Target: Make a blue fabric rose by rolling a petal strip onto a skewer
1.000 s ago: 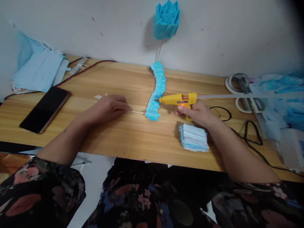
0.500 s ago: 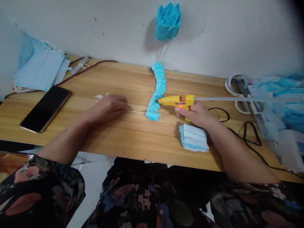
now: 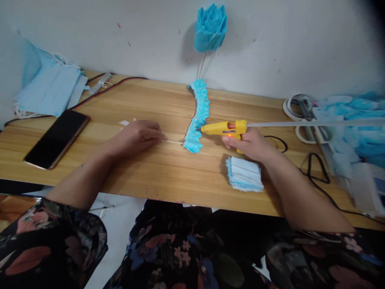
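Observation:
My right hand (image 3: pixel 251 144) grips a yellow glue gun (image 3: pixel 224 128) whose nozzle touches a curved strip of pleated blue fabric (image 3: pixel 197 116) lying on the wooden table (image 3: pixel 156 168). A long clear glue stick (image 3: pixel 300 123) juts from the gun's back to the right. My left hand (image 3: pixel 136 136) is closed in a pinch on a thin wooden stick (image 3: pixel 174 141) that runs to the strip's lower end. Just below my right hand lies a stack of cut blue fabric pieces (image 3: pixel 244 174).
A black phone (image 3: pixel 57 138) lies at the left with a pile of blue masks (image 3: pixel 49 90) behind it. A blue fabric flower (image 3: pixel 209 28) stands against the wall. Tape rolls and scissors (image 3: pixel 303 116), more blue fabric (image 3: pixel 357 128) and black cords (image 3: pixel 319 172) crowd the right.
The glue gun's nozzle has held at the blue strip, shifting only slightly. My left hand has stayed pinched on the stick.

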Demonstrator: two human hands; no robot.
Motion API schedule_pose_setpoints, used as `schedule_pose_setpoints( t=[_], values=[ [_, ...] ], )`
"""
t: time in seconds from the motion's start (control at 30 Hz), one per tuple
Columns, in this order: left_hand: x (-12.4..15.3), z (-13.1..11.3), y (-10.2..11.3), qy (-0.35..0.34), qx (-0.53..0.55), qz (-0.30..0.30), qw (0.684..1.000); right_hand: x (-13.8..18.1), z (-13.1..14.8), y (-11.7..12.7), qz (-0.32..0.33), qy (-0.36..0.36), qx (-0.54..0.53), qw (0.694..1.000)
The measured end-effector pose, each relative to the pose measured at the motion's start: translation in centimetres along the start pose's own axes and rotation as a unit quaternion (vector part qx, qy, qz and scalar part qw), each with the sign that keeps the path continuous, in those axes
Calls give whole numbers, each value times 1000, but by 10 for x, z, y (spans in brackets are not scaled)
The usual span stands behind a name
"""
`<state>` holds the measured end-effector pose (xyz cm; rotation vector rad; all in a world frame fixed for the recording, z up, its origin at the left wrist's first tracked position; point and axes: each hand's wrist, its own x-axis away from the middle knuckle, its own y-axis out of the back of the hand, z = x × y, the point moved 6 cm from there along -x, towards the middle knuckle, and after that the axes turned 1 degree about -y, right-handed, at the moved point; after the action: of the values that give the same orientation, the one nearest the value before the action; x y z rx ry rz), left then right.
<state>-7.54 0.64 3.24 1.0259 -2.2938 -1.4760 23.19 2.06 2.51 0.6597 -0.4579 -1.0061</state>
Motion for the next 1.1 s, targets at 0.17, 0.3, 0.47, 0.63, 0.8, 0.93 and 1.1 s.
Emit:
schedule_pose_setpoints(
  t=[0.17,0.3,0.47,0.63,0.8,0.93,1.1],
  values=[
    [0,1,-1,-14,3,-9,1000,0,7,0,2,6,29,1000],
    [0,0,0,-18,4,-9,1000,2,16,3,8,3,37,999],
    [0,-2,2,-5,0,-7,1000,6,6,12,30,-35,-5,999],
    [0,-5,3,3,0,0,1000,7,-21,41,-117,-83,-134,981],
    [-1,-7,4,22,2,15,1000,9,-53,65,-280,-203,-183,920],
    [-1,-5,2,20,0,17,1000,12,-76,74,-307,-266,-134,904],
    [0,-2,2,4,-2,-1,1000,17,-85,85,-294,-302,1,907]
  ],
)
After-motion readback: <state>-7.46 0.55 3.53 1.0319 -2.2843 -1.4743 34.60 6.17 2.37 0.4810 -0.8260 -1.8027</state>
